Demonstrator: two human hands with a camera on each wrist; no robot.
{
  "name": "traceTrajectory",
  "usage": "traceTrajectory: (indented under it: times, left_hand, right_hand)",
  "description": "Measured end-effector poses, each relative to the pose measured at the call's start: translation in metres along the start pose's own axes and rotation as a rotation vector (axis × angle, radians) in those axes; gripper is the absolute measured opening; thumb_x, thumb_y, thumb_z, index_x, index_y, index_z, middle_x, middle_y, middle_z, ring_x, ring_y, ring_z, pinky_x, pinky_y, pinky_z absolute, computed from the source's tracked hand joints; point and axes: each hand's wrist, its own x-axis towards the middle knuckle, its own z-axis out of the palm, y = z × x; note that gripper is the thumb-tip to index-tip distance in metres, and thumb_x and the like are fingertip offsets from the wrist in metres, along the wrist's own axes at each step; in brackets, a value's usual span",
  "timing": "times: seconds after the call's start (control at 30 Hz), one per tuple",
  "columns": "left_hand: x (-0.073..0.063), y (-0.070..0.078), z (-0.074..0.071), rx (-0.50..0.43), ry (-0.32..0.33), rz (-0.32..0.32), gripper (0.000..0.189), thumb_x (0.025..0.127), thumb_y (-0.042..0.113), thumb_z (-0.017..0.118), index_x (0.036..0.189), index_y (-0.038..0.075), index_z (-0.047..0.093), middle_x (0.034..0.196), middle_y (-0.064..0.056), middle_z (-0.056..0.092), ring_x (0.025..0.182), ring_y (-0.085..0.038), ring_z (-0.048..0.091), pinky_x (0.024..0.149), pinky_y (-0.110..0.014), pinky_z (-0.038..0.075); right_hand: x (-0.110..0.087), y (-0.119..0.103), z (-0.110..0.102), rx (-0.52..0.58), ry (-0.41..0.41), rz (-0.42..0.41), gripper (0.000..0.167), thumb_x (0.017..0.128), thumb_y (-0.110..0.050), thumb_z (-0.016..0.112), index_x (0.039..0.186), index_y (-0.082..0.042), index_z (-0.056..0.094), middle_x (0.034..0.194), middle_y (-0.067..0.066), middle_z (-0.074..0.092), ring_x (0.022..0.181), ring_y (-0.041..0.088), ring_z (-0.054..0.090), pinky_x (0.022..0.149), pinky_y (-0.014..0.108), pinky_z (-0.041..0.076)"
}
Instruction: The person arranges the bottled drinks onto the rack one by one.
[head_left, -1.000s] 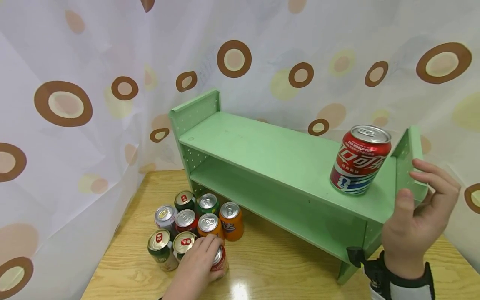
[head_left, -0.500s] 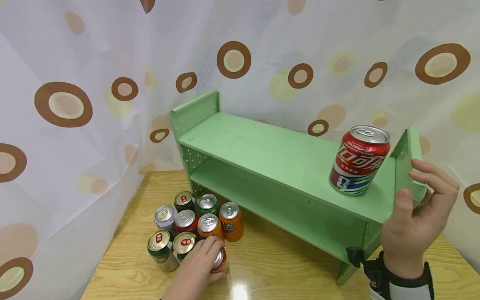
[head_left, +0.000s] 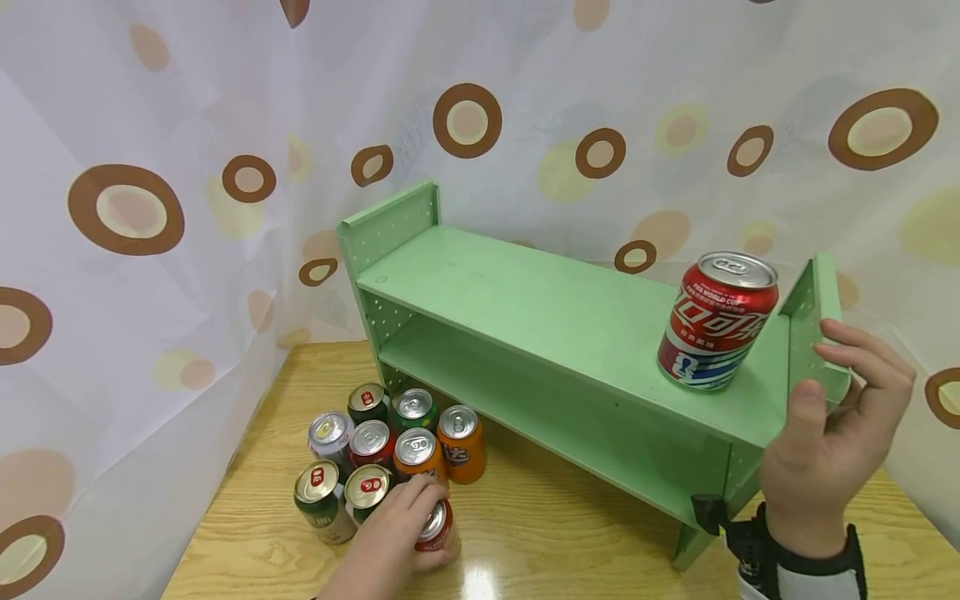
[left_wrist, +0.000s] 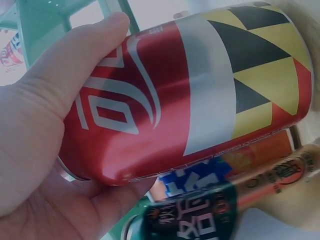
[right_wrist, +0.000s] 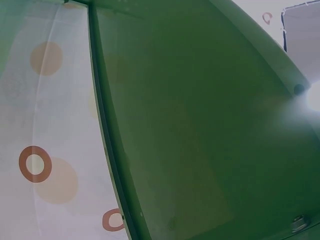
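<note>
My left hand (head_left: 393, 533) grips a red soda can (head_left: 437, 533) at the front of a group of cans. The left wrist view shows thumb and fingers around this red can (left_wrist: 145, 110), which has a yellow and black pattern toward one end. A green can (left_wrist: 195, 215) lies close beyond it there. My right hand (head_left: 836, 442) holds the right end panel of a light green two-tier shelf (head_left: 525, 292), thumb in front and fingers at the panel's edge. The right wrist view shows mostly a green shelf surface (right_wrist: 190, 120), with the hand out of sight.
A red cola can (head_left: 720, 325) stands upright at the right of the shelf's top tier. Several cans stand on the wooden table (head_left: 555, 533) left of the shelf, including an orange can (head_left: 463, 454) and a green can (head_left: 324, 508). A patterned curtain (head_left: 525, 67) hangs behind.
The red can in my left hand has shifted slightly toward the front of the table, and the left thumb has moved along with it. The right hand stays at the shelf's end panel.
</note>
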Motion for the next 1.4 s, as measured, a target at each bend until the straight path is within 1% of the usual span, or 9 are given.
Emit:
traceTrajectory:
  times: [0.1,0.23,0.37,0.53,0.63,0.8,1.07,1.17,1.4]
  left_hand:
    - [0.001,0.001,-0.004,-0.041,0.008,-0.005,0.062,0.069,0.030,0.096,0.119,0.015,0.063,0.121,0.007,0.060,0.106,-0.014,0.060,0.093,-0.036,0.057]
    - [0.004,0.003,-0.011,-0.110,0.061,-0.019,0.060,0.069,0.027,0.096,0.119,0.018,0.063,0.118,0.010,0.060,0.104,-0.008,0.059,0.090,-0.033,0.058]
    - [0.008,0.007,-0.018,-0.152,0.121,-0.036,0.058,0.069,0.024,0.097,0.117,0.019,0.064,0.116,0.010,0.060,0.106,-0.009,0.060,0.088,-0.034,0.059]
    - [0.013,0.011,-0.029,-0.189,0.148,-0.078,0.057,0.070,0.023,0.097,0.117,0.020,0.065,0.116,0.010,0.061,0.107,-0.010,0.061,0.085,-0.033,0.061]
    - [0.016,0.012,-0.035,-0.186,0.178,-0.061,0.058,0.069,0.019,0.097,0.118,0.018,0.065,0.115,0.008,0.061,0.105,-0.012,0.063,0.083,-0.034,0.061]
    - [0.022,0.010,-0.047,-0.189,0.237,-0.005,0.060,0.068,0.014,0.097,0.119,0.015,0.066,0.116,0.005,0.061,0.105,-0.015,0.065,0.081,-0.033,0.062]
    - [0.029,0.009,-0.065,-0.173,0.264,0.038,0.060,0.071,0.015,0.096,0.122,0.013,0.065,0.118,0.000,0.061,0.105,-0.020,0.066,0.080,-0.032,0.063]
    - [0.034,0.010,-0.074,-0.182,0.269,0.040,0.059,0.072,0.014,0.095,0.122,0.012,0.065,0.118,-0.002,0.062,0.105,-0.021,0.066,0.078,-0.030,0.063]
    - [0.044,0.013,-0.094,-0.207,0.286,0.008,0.059,0.074,0.010,0.093,0.124,0.012,0.064,0.120,-0.005,0.060,0.105,-0.023,0.067,0.077,-0.030,0.062]
  right_hand:
    - [0.000,0.000,0.000,0.003,0.000,0.000,0.043,0.094,-0.029,0.072,0.103,0.011,0.058,0.124,0.015,0.060,0.123,0.025,0.053,0.101,0.026,0.040]
    - [0.000,0.000,0.000,0.016,-0.002,0.002,0.044,0.094,-0.029,0.072,0.104,0.011,0.057,0.124,0.016,0.059,0.122,0.026,0.053,0.099,0.025,0.042]
    - [0.000,0.000,-0.001,0.029,-0.009,0.010,0.042,0.094,-0.027,0.072,0.105,0.011,0.056,0.125,0.016,0.058,0.122,0.025,0.053,0.094,0.023,0.045]
    - [0.000,0.001,-0.001,0.025,-0.011,0.006,0.043,0.094,-0.027,0.072,0.105,0.011,0.056,0.125,0.016,0.059,0.122,0.025,0.053,0.095,0.023,0.045]
    - [0.000,0.001,-0.001,0.026,-0.009,0.005,0.043,0.094,-0.027,0.072,0.105,0.012,0.057,0.125,0.016,0.059,0.122,0.025,0.053,0.095,0.023,0.046]
    - [0.000,0.001,-0.001,0.025,-0.010,0.008,0.044,0.094,-0.028,0.072,0.105,0.011,0.056,0.125,0.016,0.059,0.122,0.025,0.054,0.095,0.023,0.046]
    - [-0.001,0.001,-0.001,0.033,-0.011,0.012,0.045,0.094,-0.029,0.073,0.105,0.011,0.056,0.125,0.016,0.058,0.121,0.025,0.054,0.094,0.022,0.046]
    - [-0.001,0.002,-0.001,0.020,-0.005,0.000,0.047,0.094,-0.031,0.073,0.104,0.011,0.057,0.124,0.016,0.059,0.121,0.025,0.054,0.096,0.022,0.044]
    - [0.000,0.001,0.000,0.010,0.013,-0.001,0.046,0.093,-0.032,0.074,0.102,0.011,0.058,0.122,0.015,0.060,0.122,0.025,0.054,0.101,0.025,0.040]
